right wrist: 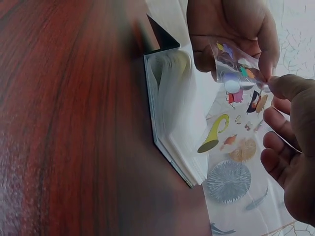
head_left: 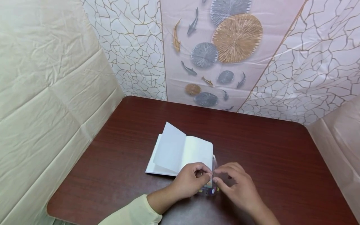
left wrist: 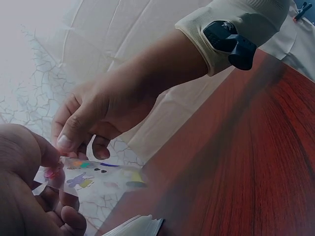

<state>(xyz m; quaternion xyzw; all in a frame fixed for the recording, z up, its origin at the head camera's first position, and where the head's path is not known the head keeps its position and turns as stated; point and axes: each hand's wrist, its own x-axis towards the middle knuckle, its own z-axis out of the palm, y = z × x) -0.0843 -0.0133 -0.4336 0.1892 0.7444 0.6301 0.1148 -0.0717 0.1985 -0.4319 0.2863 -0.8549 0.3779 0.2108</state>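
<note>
Hands [head_left: 187,182], nearly closed, pinch clear sticker sheet [right wrist: 232,87]; long axis seemingly points away, beside open book [head_left: 197,150].

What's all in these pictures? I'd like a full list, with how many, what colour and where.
Book: one, white pages, open on the table
Sticker sheet: one, clear with multicoloured stickers, between the hands
Table: one, reddish brown, under the book
Patterned cloth: one, white and pink, behind the table
Side cloths: two, cream and pinkish, left and right of the table
Clip: one, blue and red, left wrist view's upper right corner
Wrist device: one, black, on the right sleeve
Sleeves: two, pale cream, one per arm
Left hand: one, bare, pinching the sheet
Right hand: one, bare, pinching the sheet
</note>
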